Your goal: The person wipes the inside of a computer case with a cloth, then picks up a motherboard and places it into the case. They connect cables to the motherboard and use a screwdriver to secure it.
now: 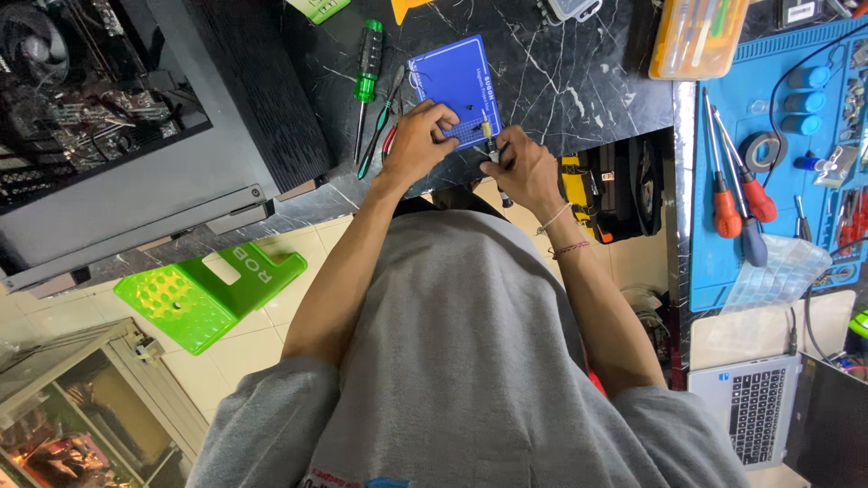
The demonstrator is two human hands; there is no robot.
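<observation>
Black marbled tabletop (561, 81): blue mat (457, 77), green screwdriver (367, 63). Left hand (418, 140) grip clenched on mat edge; right hand (524, 167) grasping small tool (489, 136). Cream tiled floor (262, 339).

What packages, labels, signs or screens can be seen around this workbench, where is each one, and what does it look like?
Blue mat: a flat rectangle with white print, on the dark marble top just beyond the left hand and right hand.
Orange box: a clear orange plastic case holding tools, at the top right.
Green stool: bright green plastic with cut-out letters, on the floor at left.
Laptop: silver, with only its keyboard showing, at lower right.
</observation>
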